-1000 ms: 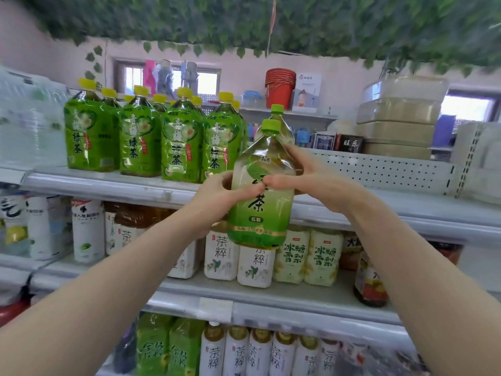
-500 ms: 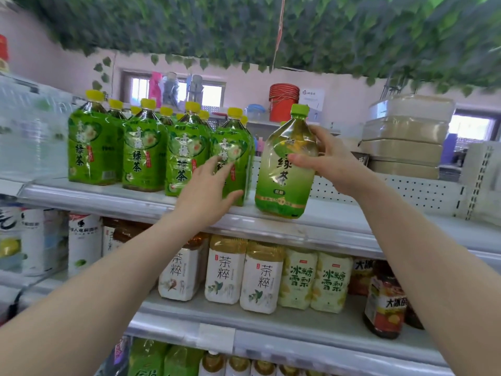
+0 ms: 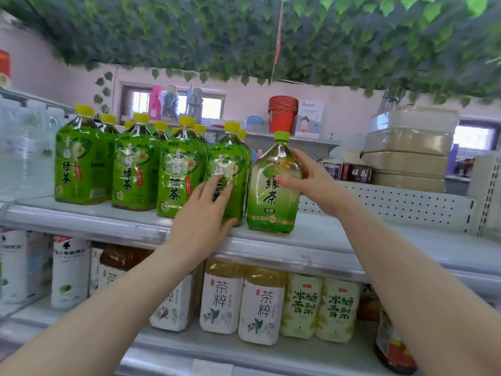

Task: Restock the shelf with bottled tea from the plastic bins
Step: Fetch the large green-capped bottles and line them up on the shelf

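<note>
Water jugs point(image 3: 25, 156) at 9 o'clock, blurred. Row of yellow-capped green tea bottles point(image 3: 80, 161) upright on top shelf point(image 3: 130, 226), 10 o'clock. Left hand point(image 3: 206, 213) at centre, fingers straight, flat against rightmost yellow-capped bottle point(image 3: 230, 164). Just beside it, green-capped tea bottle point(image 3: 273, 196) upright on shelf; right hand point(image 3: 311, 180) wraps its shoulder, thumb in front. Stacked tubs point(image 3: 409, 147) at 2 o'clock. White-label bottles point(image 3: 222, 297) on lower shelf, 6 o'clock.

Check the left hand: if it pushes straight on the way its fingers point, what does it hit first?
The left hand already lies open on the fourth yellow-capped green tea bottle, so that bottle comes first; behind it another similar bottle, depth unclear.
</note>
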Demonstrator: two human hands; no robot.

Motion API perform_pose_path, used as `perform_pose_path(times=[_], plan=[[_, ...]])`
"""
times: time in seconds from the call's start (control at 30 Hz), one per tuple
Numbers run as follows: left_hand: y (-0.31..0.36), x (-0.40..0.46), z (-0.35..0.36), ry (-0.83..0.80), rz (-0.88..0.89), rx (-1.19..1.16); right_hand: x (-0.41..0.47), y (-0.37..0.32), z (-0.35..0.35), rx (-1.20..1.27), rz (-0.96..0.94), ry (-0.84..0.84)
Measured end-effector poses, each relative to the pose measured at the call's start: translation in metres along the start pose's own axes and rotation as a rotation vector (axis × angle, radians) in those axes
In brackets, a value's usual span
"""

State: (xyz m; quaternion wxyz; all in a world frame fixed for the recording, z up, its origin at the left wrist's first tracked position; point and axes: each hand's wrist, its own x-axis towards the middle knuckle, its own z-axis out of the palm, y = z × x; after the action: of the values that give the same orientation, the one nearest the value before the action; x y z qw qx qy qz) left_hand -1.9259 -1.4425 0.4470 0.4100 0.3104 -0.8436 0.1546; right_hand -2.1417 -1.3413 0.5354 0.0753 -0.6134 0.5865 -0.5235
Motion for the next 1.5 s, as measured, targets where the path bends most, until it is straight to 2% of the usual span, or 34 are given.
perform_pose_path(times=[0.1, 0.23, 0.33, 0.73, 1.0, 1.23, 1.5], plan=[[0.0, 0.001, 0.002, 0.011, 0.009, 0.01, -0.001, 0.004, 0.001, -0.098, -0.014, 0.08], [-0.002, 0.004, 0.0, 0.062, 0.009, 0.008, -0.008, -0.004, 0.014, -0.572, -0.237, 0.262], [-0.001, 0.006, 0.0, 0.091, -0.001, -0.005, -0.019, 0.002, 0.036, -0.848, -0.27, 0.236], [0.006, 0.011, 0.005, 0.104, -0.043, -0.053, -0.014, 0.026, 0.039, -0.856, -0.254, 0.205], [0.005, 0.007, -0.004, 0.039, -0.022, -0.037, -0.022, 0.02, 0.032, -0.943, -0.23, 0.149], [0.019, -0.004, -0.022, -0.028, 0.077, -0.071, -0.076, 0.001, 0.011, -1.23, -0.206, 0.095], [0.065, -0.046, -0.044, 0.022, 0.262, -0.162, -0.182, -0.01, -0.016, -1.442, -0.149, 0.093]])
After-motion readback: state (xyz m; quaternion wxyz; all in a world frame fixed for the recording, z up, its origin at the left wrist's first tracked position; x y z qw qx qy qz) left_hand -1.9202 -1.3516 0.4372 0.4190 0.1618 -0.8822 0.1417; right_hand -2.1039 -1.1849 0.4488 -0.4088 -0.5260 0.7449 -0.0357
